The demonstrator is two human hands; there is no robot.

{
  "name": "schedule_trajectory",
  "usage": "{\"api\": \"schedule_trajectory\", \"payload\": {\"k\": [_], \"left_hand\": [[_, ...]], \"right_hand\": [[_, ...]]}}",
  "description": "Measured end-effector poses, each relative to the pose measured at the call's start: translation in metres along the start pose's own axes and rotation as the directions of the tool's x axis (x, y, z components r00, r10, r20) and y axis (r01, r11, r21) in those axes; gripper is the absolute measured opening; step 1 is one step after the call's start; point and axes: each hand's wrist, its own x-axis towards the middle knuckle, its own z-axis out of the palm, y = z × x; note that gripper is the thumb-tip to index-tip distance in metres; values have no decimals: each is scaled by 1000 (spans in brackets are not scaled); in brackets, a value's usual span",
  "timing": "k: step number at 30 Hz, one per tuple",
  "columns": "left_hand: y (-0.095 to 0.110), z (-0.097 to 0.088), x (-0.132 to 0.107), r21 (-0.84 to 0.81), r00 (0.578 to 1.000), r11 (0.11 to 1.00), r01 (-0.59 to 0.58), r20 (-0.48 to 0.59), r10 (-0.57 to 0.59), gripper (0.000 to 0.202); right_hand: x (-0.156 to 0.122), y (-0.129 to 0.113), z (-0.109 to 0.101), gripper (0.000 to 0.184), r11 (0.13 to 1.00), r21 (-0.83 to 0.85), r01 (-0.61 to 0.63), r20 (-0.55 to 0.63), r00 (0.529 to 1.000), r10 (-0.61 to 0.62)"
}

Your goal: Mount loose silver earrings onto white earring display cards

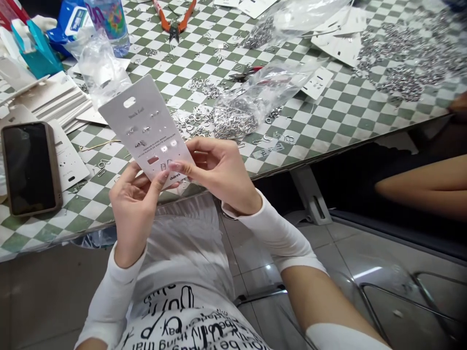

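Observation:
Tilted above the table's near edge is a white earring card (142,121) with a hang hole, small print and several pairs of little metal earrings. My left hand (134,204) pinches its lower edge between thumb and fingers. On the card's right side, my right hand (222,170) has its fingers behind and its thumb on the front, by a small hoop-shaped earring (165,165) near the bottom. Both thumb tips are close together there. The fingers behind the card are partly hidden.
A phone (31,167) lies left, beside stacked white cards (60,102). Beyond my hands are a plastic bag of metal pieces (237,116), red-handled pliers (246,74), orange-handled cutters (174,24) and a bottle (111,24). Metal parts (404,73) are heaped right, near another person's arm (423,187).

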Motion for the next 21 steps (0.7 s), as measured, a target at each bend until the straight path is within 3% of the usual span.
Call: {"api": "schedule_trajectory", "payload": {"k": [7, 11, 15, 18, 21], "left_hand": [[7, -17, -7, 156, 999, 987, 46, 21, -50, 23], [6, -23, -9, 178, 995, 979, 95, 15, -99, 23], [5, -23, -6, 187, 992, 976, 115, 21, -121, 25], [4, -26, 0, 228, 994, 969, 94, -69, -80, 25], [1, -29, 7, 248, 972, 969, 2, -229, 57, 24]], "right_hand": [[-4, 2, 7, 30, 990, 21, -143, 115, 984, 139], [-11, -2, 10, 25, 982, -150, -118, 97, 986, 134], [-10, 0, 11, 22, 977, -194, -87, 111, 988, 110], [-8, -4, 9, 17, 937, -344, 58, 67, 997, -37], [-21, -23, 8, 23, 895, -373, 243, 26, 967, -252]]}}
